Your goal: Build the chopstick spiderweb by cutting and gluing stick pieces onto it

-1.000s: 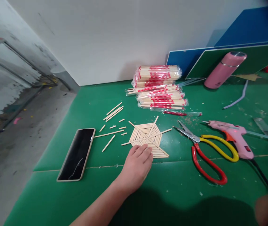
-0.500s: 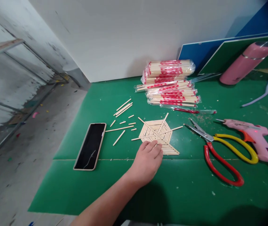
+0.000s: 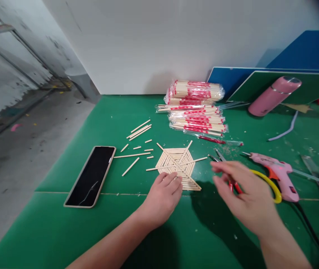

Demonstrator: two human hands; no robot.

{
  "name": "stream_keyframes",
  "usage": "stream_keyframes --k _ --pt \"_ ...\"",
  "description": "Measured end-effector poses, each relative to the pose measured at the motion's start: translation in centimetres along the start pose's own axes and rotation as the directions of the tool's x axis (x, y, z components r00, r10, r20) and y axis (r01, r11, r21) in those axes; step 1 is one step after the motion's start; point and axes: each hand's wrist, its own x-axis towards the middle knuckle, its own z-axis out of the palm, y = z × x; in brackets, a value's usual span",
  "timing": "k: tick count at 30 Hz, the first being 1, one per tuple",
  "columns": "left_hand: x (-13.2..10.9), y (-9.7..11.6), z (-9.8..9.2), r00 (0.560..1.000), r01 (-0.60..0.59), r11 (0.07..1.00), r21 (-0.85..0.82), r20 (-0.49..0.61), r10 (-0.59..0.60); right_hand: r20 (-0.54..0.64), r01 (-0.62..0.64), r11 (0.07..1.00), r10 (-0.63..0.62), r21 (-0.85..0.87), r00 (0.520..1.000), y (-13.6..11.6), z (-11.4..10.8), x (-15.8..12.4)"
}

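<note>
A six-sided web of thin wooden sticks (image 3: 173,158) lies flat on the green table, with longer sticks crossing it and jutting past its edge. My left hand (image 3: 163,198) rests on its near side, fingers lying over the sticks and hiding part of that edge. My right hand (image 3: 246,194) is in the air to the right of the web, thumb and fingers apart, and I see nothing between them. Beneath and behind it are the scissors (image 3: 271,184) with red and yellow handles, mostly covered by the hand.
Left of the web lie loose sticks and short cut pieces (image 3: 139,132), beside a phone (image 3: 90,177). Wrapped chopstick bundles (image 3: 195,108) are piled at the back. On the right are a pink glue gun (image 3: 274,166), its cord, a lilac strip (image 3: 285,130) and a pink bottle (image 3: 274,96).
My right hand has come into view from the right, over the scissors. The view has shifted, while my left hand stays on the web.
</note>
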Motion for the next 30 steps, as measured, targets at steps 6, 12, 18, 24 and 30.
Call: stream_keyframes --k 6,12,18,24,30 --pt "0.2 -0.1 0.1 1.0 -0.002 1.0 -0.01 -0.019 0.002 0.319 -0.021 0.999 0.008 0.035 0.948 1.3 3.7 0.2" --pt "0.1 -0.2 0.4 1.0 0.006 1.0 -0.015 -0.019 -0.006 0.315 -0.029 0.998 0.013 0.047 0.949 1.4 4.2 -0.3" --pt "-0.4 -0.3 0.9 1.0 0.002 1.0 -0.022 0.007 -0.002 0.301 0.01 0.998 -0.027 0.058 0.953 1.6 4.7 -0.1" --pt "-0.6 -0.3 1.1 1.0 -0.002 1.0 -0.015 0.017 0.003 0.308 0.041 0.997 -0.059 0.064 0.949 1.7 4.6 0.0" --pt "-0.5 -0.3 1.1 1.0 0.001 1.0 -0.031 0.007 -0.001 0.318 0.046 0.996 -0.067 0.075 0.946 1.8 4.8 0.2"
